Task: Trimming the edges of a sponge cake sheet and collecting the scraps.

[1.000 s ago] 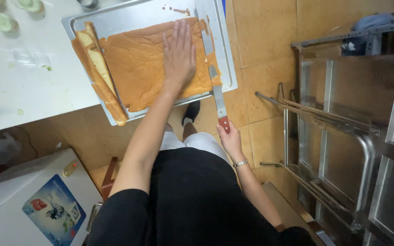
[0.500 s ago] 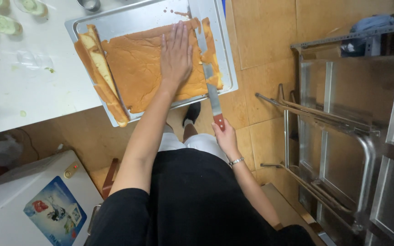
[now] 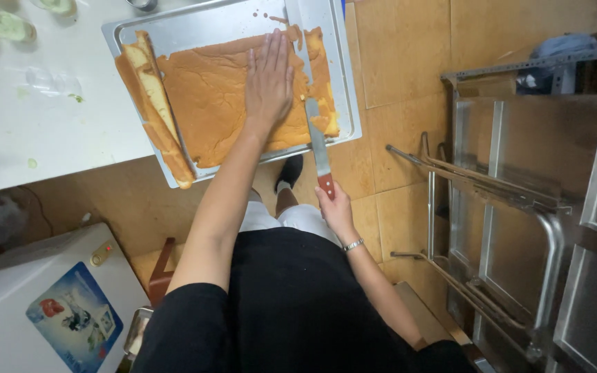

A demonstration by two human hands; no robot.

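Drawn nearer along the cake's right strip, the long knife (image 3: 317, 141) sits clenched in the right hand (image 3: 335, 207) while the left hand (image 3: 269, 79), fingers flat and released, steadies the brown sponge sheet (image 3: 219, 103) in the metal tray (image 3: 343, 90) on the white tabletop (image 3: 36, 131).

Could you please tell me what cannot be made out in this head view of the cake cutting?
- Sheet cake beneath the left hand: covered by the palm.
- Knife handle: mostly wrapped by the right hand.
- Green items at the top left: cut off by the frame edge.
- Baking tray, far rim: cropped.
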